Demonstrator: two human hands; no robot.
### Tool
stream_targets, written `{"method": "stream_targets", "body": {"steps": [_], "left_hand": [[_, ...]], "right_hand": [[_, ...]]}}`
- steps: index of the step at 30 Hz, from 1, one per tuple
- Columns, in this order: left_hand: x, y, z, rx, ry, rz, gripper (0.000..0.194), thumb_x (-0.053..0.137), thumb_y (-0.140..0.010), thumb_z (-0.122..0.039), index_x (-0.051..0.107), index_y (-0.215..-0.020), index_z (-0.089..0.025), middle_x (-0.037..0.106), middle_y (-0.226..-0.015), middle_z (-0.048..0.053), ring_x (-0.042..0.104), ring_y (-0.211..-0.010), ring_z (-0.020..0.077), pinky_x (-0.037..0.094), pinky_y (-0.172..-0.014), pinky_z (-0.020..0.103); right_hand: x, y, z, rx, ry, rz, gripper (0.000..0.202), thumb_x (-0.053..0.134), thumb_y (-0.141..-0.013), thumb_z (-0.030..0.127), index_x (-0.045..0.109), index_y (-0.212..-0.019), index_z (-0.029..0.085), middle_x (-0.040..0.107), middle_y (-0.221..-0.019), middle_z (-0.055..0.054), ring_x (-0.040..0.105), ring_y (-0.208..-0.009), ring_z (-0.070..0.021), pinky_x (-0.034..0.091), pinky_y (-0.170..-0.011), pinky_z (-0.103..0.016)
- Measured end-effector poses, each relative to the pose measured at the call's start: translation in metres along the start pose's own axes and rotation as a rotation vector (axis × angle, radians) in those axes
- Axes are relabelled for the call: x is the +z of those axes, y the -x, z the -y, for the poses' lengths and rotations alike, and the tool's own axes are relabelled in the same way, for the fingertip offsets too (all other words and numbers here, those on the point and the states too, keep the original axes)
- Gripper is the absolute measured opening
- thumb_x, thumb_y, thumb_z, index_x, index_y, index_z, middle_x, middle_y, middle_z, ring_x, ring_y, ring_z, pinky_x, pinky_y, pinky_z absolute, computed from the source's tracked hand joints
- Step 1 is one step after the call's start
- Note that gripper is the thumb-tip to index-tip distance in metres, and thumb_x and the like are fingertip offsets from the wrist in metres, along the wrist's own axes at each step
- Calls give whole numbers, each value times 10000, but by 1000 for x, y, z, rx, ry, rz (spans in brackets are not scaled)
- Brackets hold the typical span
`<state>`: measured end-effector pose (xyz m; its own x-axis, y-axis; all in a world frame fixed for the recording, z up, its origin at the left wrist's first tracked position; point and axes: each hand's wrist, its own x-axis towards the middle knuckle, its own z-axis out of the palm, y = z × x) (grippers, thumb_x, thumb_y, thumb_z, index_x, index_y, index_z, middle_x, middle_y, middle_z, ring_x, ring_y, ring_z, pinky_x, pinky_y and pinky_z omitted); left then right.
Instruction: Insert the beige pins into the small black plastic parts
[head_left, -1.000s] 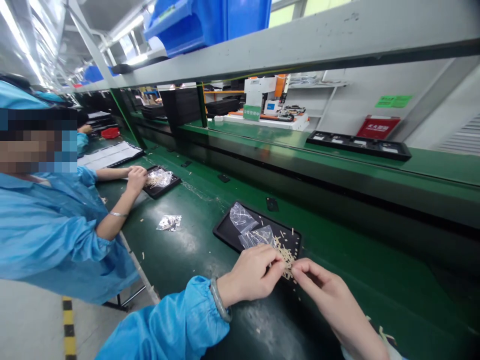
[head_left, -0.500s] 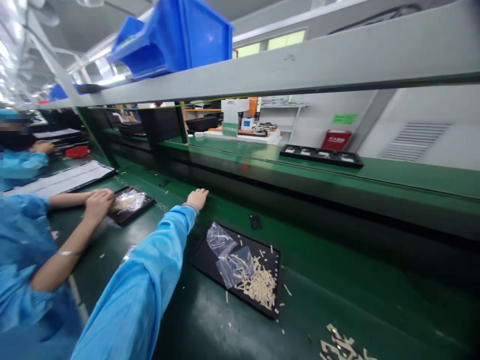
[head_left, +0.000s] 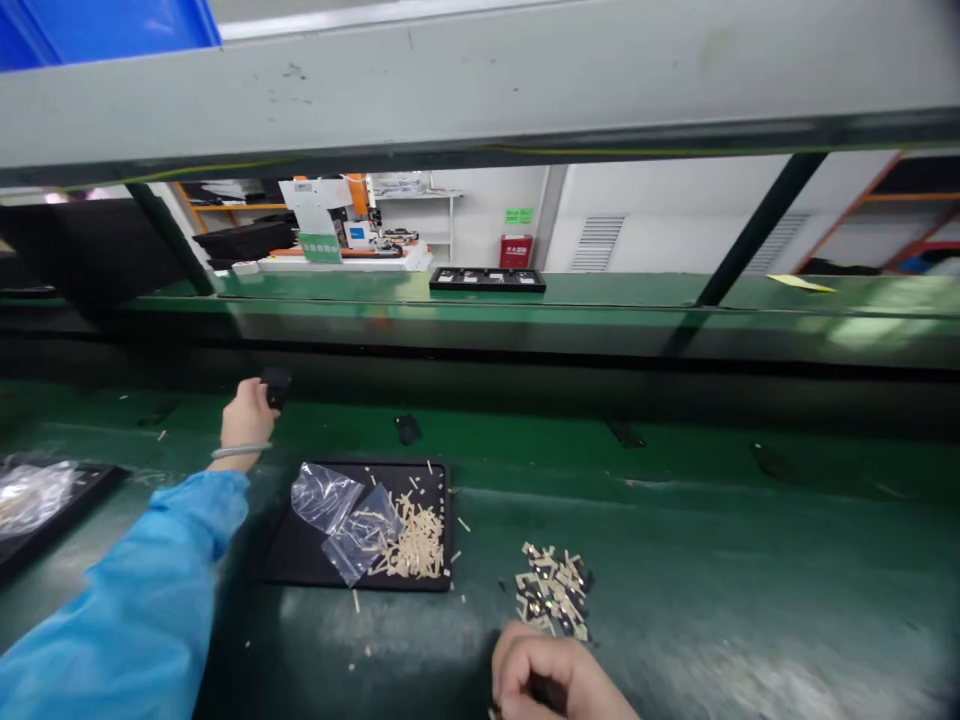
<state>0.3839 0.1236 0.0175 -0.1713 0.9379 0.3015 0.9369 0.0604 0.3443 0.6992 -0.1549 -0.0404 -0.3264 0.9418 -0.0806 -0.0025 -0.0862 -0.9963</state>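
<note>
My left hand (head_left: 246,415), in a blue sleeve, pinches a small flat black part (head_left: 277,387) above the green bench, left of a black tray (head_left: 289,548). Two clear plastic bags (head_left: 327,496) and a heap of short beige strips (head_left: 416,540) lie in that tray. At the bottom edge my right hand (head_left: 551,672) has its fingers curled together; whatever is in them is too small or hidden to name. Just beyond it lies a loose pile of beige and black pieces (head_left: 555,592).
More flat black parts lie along the bench: one black part (head_left: 408,429) behind the tray, others farther right. Another tray with a bag (head_left: 37,497) stands at far left. A raised ledge (head_left: 630,288) runs along the back, with a grey beam (head_left: 480,90) overhead.
The view has turned right. My left hand, earlier reaching out over the bench, now holds a black part raised off it. My right hand and the whole mixed pile have come into view.
</note>
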Motion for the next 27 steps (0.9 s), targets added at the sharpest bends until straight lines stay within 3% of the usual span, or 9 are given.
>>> {"method": "stream_targets", "body": {"steps": [3,6,8,11,14,16,18,22,27], "left_hand": [[-16,67,-33,177,135,20,357,321,-907,-254,329,-1251,-158,616,-808,25,610,-684,135,489,-651,233],[-30,149,-62,809,339,263,337,354,-846,-114,523,-1123,-203,606,-984,71,572,-930,176,470,-814,286],[-35,193,-76,976,384,417,420,337,-798,-24,583,-1068,-231,613,-962,56,553,-903,175,462,-807,299],[-32,235,-92,741,654,529,263,441,-808,-81,616,-959,-205,615,-893,53,525,-878,186,419,-835,333],[-16,253,-105,109,1205,661,53,605,-749,-191,594,-798,-172,574,-772,25,519,-737,148,419,-702,271],[-3,260,-112,-297,1613,757,164,652,-730,-292,564,-758,-156,536,-711,10,497,-656,124,400,-638,254],[7,264,-116,-555,1917,796,226,695,-698,-307,544,-762,-152,523,-732,5,493,-650,115,389,-630,252],[10,266,-118,-654,2325,899,168,658,-711,-178,525,-809,-147,429,-648,-33,436,-590,93,356,-615,240],[2,265,-115,-626,2418,946,128,569,-713,-97,511,-818,-141,339,-605,-42,369,-559,92,313,-600,233]], "right_hand": [[2,-3,21,-50,-125,-108,291,638,-751,383,535,-580,170,528,-770,-33,502,-671,-131,382,-649,-269],[6,-6,31,-46,-407,-120,215,649,-759,343,581,-644,175,528,-952,-41,564,-701,-126,404,-649,-264],[10,-5,34,-20,-531,-91,172,669,-747,319,603,-668,182,535,-1023,-47,600,-799,-165,419,-679,-274],[18,2,33,-1,-572,-55,155,673,-749,319,619,-675,193,593,-962,-52,575,-904,-193,415,-771,-293],[23,10,31,11,-560,-21,172,646,-771,347,609,-677,208,611,-853,-34,551,-899,-187,394,-824,-297],[24,12,29,11,-497,3,198,624,-783,368,591,-669,209,592,-798,-22,546,-850,-184,398,-800,-295],[23,11,27,-4,-356,-34,239,607,-791,387,568,-644,203,551,-706,-5,514,-725,-159,402,-705,-270],[27,4,20,11,-83,-200,315,585,-788,441,531,-602,192,435,-564,32,392,-562,-125,344,-541,-241],[40,-3,16,-22,23,-224,314,581,-768,447,542,-596,187,413,-526,39,382,-527,-120,348,-516,-239]]}}
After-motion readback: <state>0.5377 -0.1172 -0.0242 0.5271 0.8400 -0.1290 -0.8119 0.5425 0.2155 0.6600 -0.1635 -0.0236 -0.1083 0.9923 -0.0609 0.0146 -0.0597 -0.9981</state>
